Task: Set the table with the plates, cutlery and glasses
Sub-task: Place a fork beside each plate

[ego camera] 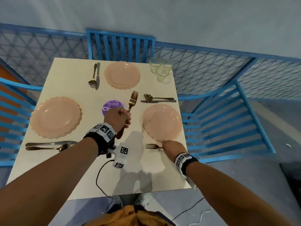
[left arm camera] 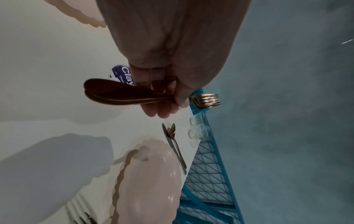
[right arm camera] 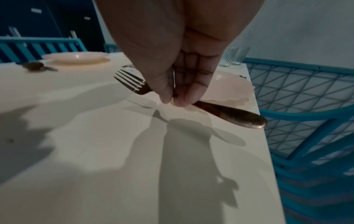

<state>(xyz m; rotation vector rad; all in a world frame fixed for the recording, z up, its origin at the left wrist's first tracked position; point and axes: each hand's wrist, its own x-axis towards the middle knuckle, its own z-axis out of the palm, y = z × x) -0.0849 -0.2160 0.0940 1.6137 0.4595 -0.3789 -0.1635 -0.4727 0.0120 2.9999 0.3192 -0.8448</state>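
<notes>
My left hand (ego camera: 126,119) grips two gold forks (ego camera: 132,99) by their stacked handles (left arm camera: 114,94) above the middle of the white table (ego camera: 81,168), tines pointing away. My right hand (ego camera: 163,147) pinches the neck of another gold fork (ego camera: 150,146), just off the table near the right pink plate (ego camera: 162,121); its shadow lies under it (right arm camera: 141,103). A left plate (ego camera: 55,117) and a far plate (ego camera: 122,75) each have a spoon and knife beside them (ego camera: 48,145) (ego camera: 94,75), as does the right plate (ego camera: 158,99). Three glasses (ego camera: 161,69) stand at the far right corner.
Blue slatted chairs stand at the far side (ego camera: 120,44), the right (ego camera: 228,121) and the left (ego camera: 13,111). A blue mesh fence (ego camera: 211,67) runs behind. A purple round sticker (ego camera: 110,106) marks the table centre. A black cable (ego camera: 101,176) hangs from my left wrist.
</notes>
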